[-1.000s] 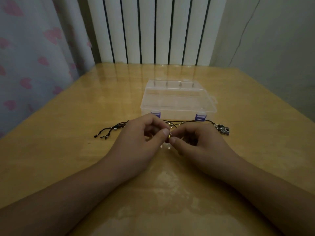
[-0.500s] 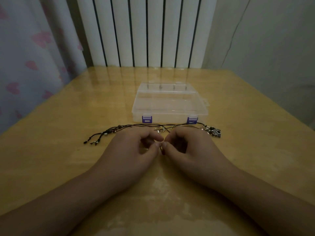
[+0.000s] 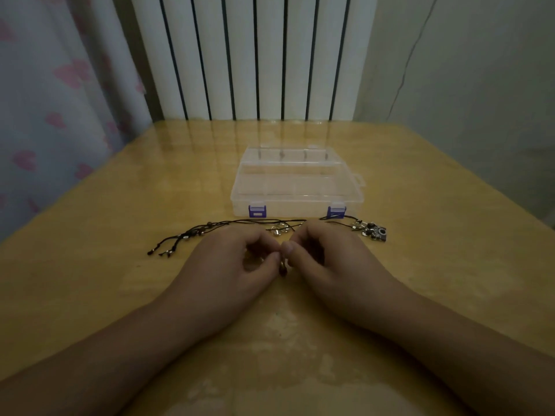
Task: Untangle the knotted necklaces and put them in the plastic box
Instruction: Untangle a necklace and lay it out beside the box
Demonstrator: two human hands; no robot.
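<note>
The left hand and right hand are pinching the knotted necklaces just before the plastic box, which is sitting closed; nothing is looking untangled yet.

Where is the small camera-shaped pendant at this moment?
In the head view the camera-shaped pendant lies on the table, to the right of the right hand and just in front of the plastic box, near its right purple latch.

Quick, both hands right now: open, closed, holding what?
Left hand: fingers curled, pinching the small gold bead.
Right hand: fingers curled, pinching the same bead from the other side.
</note>
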